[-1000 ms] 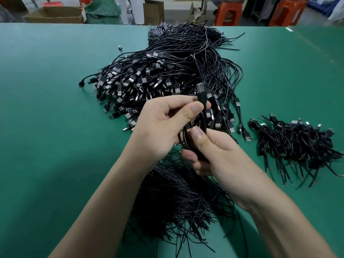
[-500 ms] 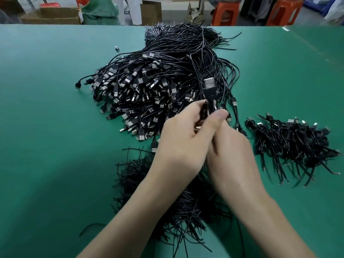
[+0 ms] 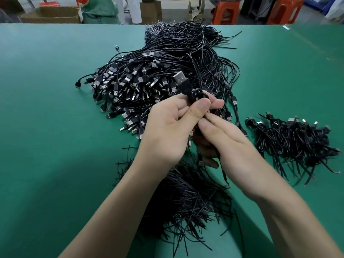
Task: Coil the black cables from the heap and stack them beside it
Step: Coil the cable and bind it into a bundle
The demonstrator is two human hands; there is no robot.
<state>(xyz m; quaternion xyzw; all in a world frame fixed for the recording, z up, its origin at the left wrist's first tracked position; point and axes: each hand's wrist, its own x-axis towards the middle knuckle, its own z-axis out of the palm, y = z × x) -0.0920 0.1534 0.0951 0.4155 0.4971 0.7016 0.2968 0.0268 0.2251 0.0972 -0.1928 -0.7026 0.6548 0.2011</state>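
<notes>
Cable (image 3: 200, 94) coil lies mostly hidden between the left hand (image 3: 167, 131) and right hand (image 3: 229, 144), both pinching it. Its plug (image 3: 181, 78), upright earlier, now tilts toward 11 o'clock.

Both forearms bare, entering from the bottom edge and converging at mid-frame. Left hand (image 3: 167, 131): thumb side up, thumb pressed down over the coiled cable (image 3: 195, 94) against the index finger, remaining fingers curled behind. Right hand (image 3: 232, 140): back toward the camera, thumb and index finger extended toward the left thumb and meeting it; lower fingers curled under, around the cable's hanging part (grip partly hidden). Hands in contact at the fingertips.
</notes>
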